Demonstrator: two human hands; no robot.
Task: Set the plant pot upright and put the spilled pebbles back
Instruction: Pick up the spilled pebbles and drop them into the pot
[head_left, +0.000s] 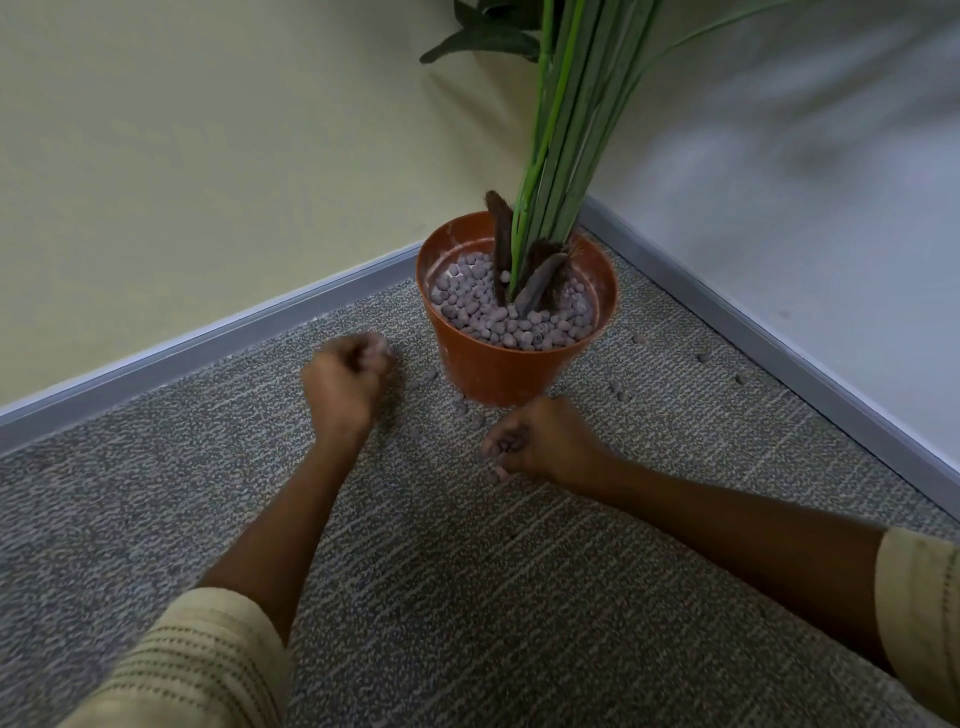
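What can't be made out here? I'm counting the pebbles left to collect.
Head view, the only one:
- Left hand: curled fingers hide whatever it holds.
- Right hand: fingers curled over small pebbles, number unclear.
- Pot: hides the carpet behind it.
- Loose pebbles on the carpet: tiny, blend with the weave.
- Plant: top cut off by the frame.

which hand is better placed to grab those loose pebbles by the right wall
Right. The right hand lies on that side of the upright pot, nearer the stray pebbles on the carpet; the left hand would have to cross in front of the pot.
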